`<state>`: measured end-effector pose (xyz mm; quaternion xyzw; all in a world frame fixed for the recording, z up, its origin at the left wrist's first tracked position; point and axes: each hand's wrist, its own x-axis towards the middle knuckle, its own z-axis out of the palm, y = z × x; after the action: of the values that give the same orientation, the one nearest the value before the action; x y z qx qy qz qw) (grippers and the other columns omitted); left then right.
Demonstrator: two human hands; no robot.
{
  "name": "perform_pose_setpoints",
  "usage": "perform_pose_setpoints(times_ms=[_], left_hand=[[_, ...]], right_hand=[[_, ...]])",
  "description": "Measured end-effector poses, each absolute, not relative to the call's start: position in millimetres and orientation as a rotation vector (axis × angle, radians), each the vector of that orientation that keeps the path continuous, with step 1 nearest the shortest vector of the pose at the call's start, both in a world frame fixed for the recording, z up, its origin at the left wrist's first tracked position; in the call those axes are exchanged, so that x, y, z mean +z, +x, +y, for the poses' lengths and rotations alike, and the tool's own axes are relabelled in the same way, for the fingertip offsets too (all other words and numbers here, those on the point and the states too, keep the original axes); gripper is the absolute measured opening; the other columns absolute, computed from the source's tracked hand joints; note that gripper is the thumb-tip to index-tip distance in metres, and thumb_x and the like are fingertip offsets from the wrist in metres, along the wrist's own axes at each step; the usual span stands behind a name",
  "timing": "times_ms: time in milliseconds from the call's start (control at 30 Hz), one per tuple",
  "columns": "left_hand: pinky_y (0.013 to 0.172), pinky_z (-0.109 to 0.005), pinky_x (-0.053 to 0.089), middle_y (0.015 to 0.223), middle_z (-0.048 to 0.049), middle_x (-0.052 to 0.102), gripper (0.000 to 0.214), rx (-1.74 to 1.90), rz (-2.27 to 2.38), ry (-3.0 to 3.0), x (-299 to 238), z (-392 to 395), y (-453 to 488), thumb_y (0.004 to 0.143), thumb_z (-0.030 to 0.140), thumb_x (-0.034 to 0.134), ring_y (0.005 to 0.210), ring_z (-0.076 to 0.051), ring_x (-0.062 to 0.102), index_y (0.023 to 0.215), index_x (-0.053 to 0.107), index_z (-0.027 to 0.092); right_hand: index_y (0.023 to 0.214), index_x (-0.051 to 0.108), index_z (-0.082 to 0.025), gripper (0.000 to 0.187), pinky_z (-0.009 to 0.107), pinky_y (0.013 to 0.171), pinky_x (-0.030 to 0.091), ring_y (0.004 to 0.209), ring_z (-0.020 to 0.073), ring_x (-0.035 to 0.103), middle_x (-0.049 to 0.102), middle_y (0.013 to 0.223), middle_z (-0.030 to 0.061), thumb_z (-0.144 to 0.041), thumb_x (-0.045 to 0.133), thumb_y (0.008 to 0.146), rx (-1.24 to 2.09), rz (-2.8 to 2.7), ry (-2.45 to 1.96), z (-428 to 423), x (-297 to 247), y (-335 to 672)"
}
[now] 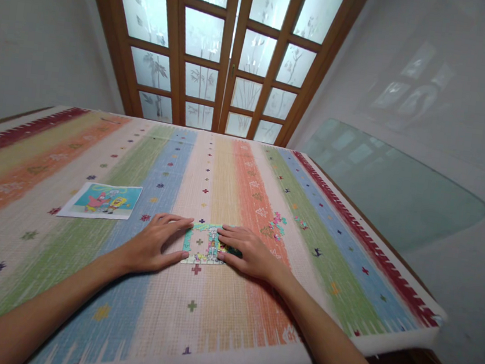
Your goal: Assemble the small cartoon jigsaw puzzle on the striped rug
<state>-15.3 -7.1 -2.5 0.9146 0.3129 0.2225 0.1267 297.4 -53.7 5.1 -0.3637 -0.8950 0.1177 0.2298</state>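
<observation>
A small, partly built jigsaw puzzle [203, 243] with a green border lies on the striped tablecloth [158, 307]. My left hand [154, 243] rests flat beside its left edge, fingers stretched out and touching the border. Over the puzzle's right side lies my right hand [248, 251], its fingers extended and pressing on the pieces. Neither hand grips anything. A few loose puzzle pieces [276, 225] lie just right of my right hand.
A printed cartoon picture [102, 200] lies on the cloth to the left. The table's right edge [390, 269] drops off beside a white wall. Wooden doors with frosted glass panes [231, 52] stand beyond the far edge.
</observation>
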Motion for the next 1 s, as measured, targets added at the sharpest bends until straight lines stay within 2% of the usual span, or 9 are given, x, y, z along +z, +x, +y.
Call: perform_pose_setpoints(times_ms=[167, 333, 500, 733, 867, 1000], left_hand=[[0.108, -0.052, 0.045, 0.139, -0.0134, 0.062, 0.062, 0.650, 0.898, 2.653, -2.2, -7.1, -15.8, 0.093, 0.048, 0.064, 0.125, -0.034, 0.056, 0.148, 0.050, 0.024], [0.107, -0.051, 0.045, 0.136, -0.0126, 0.064, 0.062, 0.656, 0.907, 2.639, -1.1, -7.5, -15.1, 0.092, 0.047, 0.065, 0.124, -0.033, 0.057, 0.148, 0.050, 0.025], [0.106, -0.049, 0.045, 0.133, -0.0119, 0.066, 0.059, 0.671, 0.913, 2.633, -0.6, -7.2, -14.8, 0.095, 0.047, 0.062, 0.121, -0.032, 0.059, 0.148, 0.049, 0.025], [0.108, -0.050, 0.045, 0.139, -0.0126, 0.063, 0.055, 0.674, 0.913, 2.645, -3.2, -6.6, -14.9, 0.095, 0.048, 0.062, 0.124, -0.032, 0.058, 0.143, 0.054, 0.024], [0.107, -0.050, 0.046, 0.137, -0.0130, 0.064, 0.053, 0.692, 0.894, 2.643, -2.0, -7.3, -14.0, 0.096, 0.046, 0.060, 0.124, -0.032, 0.058, 0.143, 0.053, 0.022], [0.105, -0.049, 0.046, 0.131, -0.0124, 0.067, 0.043, 0.703, 0.881, 2.658, -0.9, -7.1, -13.6, 0.099, 0.041, 0.055, 0.122, -0.031, 0.059, 0.137, 0.058, 0.022]], right_hand=[[0.125, 0.073, -0.018, 0.032, 0.051, 0.109, 0.052, 0.129, 0.0296, 0.065, 0.072, 0.133, 0.0167, -0.036, 0.065, 0.100, 0.278, -2.437, -0.949, -54.5, 5.4, 296.1], [0.112, 0.078, -0.022, 0.021, 0.047, 0.109, 0.054, 0.120, 0.0240, 0.071, 0.078, 0.119, 0.0116, -0.031, 0.063, 0.101, 0.293, -2.419, -0.855, -54.5, 4.6, 293.0], [0.120, 0.076, -0.020, 0.026, 0.048, 0.109, 0.054, 0.122, 0.0256, 0.070, 0.076, 0.126, 0.0137, -0.034, 0.064, 0.101, 0.275, -2.408, -0.867, -54.9, 2.0, 291.0], [0.119, 0.076, -0.019, 0.026, 0.047, 0.108, 0.055, 0.120, 0.0257, 0.071, 0.076, 0.125, 0.0139, -0.033, 0.065, 0.100, 0.276, -2.391, -0.864, -54.8, 1.0, 290.8], [0.119, 0.077, -0.021, 0.025, 0.047, 0.108, 0.054, 0.120, 0.0247, 0.071, 0.077, 0.123, 0.0125, -0.034, 0.064, 0.101, 0.287, -2.394, -0.867, -54.9, 2.3, 290.2], [0.118, 0.077, -0.019, 0.026, 0.045, 0.109, 0.054, 0.120, 0.0248, 0.071, 0.077, 0.123, 0.0138, -0.033, 0.064, 0.101, 0.289, -2.395, -0.854, -55.2, 3.3, 289.5]])
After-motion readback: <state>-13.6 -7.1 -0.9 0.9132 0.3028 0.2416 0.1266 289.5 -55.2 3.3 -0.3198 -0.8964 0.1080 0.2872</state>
